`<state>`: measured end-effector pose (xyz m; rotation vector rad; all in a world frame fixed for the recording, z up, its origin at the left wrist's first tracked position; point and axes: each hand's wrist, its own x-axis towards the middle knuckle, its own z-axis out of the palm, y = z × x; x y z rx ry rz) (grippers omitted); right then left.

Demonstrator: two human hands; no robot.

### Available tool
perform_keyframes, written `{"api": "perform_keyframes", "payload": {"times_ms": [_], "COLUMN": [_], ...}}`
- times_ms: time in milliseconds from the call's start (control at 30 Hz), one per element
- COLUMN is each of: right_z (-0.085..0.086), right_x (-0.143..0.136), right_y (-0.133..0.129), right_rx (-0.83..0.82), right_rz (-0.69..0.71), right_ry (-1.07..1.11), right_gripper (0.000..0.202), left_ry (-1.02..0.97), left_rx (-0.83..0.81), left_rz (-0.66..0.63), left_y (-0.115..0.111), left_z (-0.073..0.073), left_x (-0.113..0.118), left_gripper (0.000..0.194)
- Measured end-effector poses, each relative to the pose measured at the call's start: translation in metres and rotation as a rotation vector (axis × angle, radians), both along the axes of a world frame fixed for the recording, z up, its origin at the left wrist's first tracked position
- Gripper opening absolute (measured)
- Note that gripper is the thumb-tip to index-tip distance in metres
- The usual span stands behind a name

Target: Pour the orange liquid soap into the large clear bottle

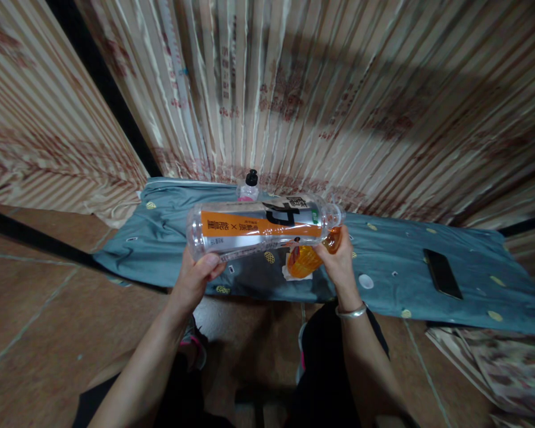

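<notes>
A large clear plastic bottle (254,227) with an orange and silver label lies nearly level in the air above the bench. My left hand (200,273) is closed around its base end, thumb along the near side. The large bottle's open-looking neck points right, just above my right hand (339,255). That hand is closed around the upper part of a smaller bottle of orange liquid (304,261), its fingers partly hidden. The orange bottle leans to the right, with its bottom over a white piece of paper or cloth (289,274). Whether the two bottles touch, I cannot tell.
Behind the large bottle stands a small bottle with a black cap (251,178). A white disc (365,281) and a black phone (442,273) lie on the blue-green cloth (392,261) to the right. Striped curtains (294,107) hang behind; dark metal poles (111,101) frame the left.
</notes>
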<state>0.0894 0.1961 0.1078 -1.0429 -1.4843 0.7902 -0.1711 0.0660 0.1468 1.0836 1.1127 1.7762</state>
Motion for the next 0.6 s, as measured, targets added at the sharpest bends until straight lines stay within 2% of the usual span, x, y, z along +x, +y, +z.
{"api": "perform_keyframes", "payload": {"times_ms": [600], "right_z": [0.0004], "right_x": [-0.0002], "right_y": [0.0002], "right_rx": [-0.001], "right_rz": [0.003], "right_ry": [0.003], "right_gripper": [0.056], "left_ry": [0.002], "left_rx": [0.003], "left_rz": [-0.009], "left_y": [0.0002], "left_z": [0.0018], "left_x": [0.0004], "left_gripper": [0.042]}}
